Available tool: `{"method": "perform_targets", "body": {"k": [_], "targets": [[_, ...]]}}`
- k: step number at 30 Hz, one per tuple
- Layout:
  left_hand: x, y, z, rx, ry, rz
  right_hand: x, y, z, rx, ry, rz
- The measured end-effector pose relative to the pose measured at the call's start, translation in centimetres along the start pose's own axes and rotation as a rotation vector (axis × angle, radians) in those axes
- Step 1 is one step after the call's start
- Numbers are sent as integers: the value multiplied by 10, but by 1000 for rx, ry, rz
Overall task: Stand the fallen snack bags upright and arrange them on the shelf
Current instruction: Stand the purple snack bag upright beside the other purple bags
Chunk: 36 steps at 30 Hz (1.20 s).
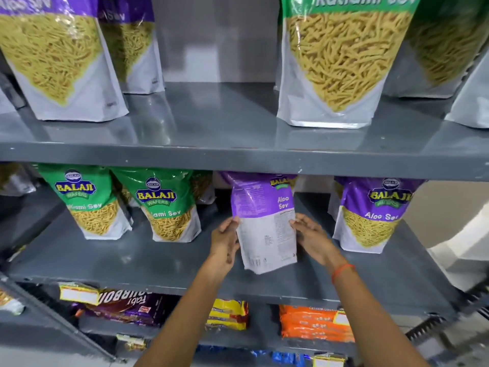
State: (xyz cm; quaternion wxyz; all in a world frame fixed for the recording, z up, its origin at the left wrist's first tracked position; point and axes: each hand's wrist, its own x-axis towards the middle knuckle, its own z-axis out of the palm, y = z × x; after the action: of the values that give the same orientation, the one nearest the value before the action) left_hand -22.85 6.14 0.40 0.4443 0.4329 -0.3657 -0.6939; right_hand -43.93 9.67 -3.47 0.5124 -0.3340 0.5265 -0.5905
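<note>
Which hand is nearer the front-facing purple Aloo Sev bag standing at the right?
Right. The right hand is just left of that Aloo Sev bag; the left hand is farther, beyond the held bag.

Single view, head-worn wide-angle camera. Faces forward and slightly down at a grey metal shelf unit (pixel 238 152) from close range. Three shelf levels in frame; both forearms enter from the bottom edge. Edges bow outward from lens distortion.

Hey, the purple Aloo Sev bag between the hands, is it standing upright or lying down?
Upright, roughly. The purple Aloo Sev bag stands bottom edge down on the middle shelf, back panel facing out, with the left hand and right hand holding its sides.
</note>
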Motion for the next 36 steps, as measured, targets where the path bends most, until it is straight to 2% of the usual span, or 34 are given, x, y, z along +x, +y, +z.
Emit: {"method": "perform_targets", "body": {"k": [4, 6, 9, 12, 13, 15, 18, 23, 28, 29, 32, 33, 36], "targets": [[31, 5, 17, -40, -86, 112, 15, -10, -3, -78, 108, -145], [44, 1, 20, -12, -65, 137, 20, -4, -4, -136, 178, -181], [49, -9, 23, 101, 38, 165, 20, 11, -3, -177, 248, -178], [29, -29, 27, 334, 241, 349, 13, 20, 2, -257, 294, -206], [18, -39, 27, 403, 263, 424, 8, 23, 4, -272, 312, -226], [-3, -54, 32, 494, 125, 510, -4, 30, 9, -301, 354, -267], [-12, -63, 37, 624, -29, 479, -25, 43, 20, -291, 392, -318], [-5, -51, 30, 619, -53, 407, -44, 68, 56, -229, 447, -331], [24, -37, 25, 605, 8, 361, -42, 71, 87, -314, 265, -316], [32, -34, 21, 625, -33, 358, -41, 69, 85, -316, 316, -330], [52, -22, 6, 672, -214, 347, -31, 56, 61, -298, 623, -359], [58, -18, 2, 667, -260, 336, -25, 50, 51, -302, 650, -326], [76, -8, -7, 625, -378, 283, -8, 34, 31, -350, 466, -170]]}}
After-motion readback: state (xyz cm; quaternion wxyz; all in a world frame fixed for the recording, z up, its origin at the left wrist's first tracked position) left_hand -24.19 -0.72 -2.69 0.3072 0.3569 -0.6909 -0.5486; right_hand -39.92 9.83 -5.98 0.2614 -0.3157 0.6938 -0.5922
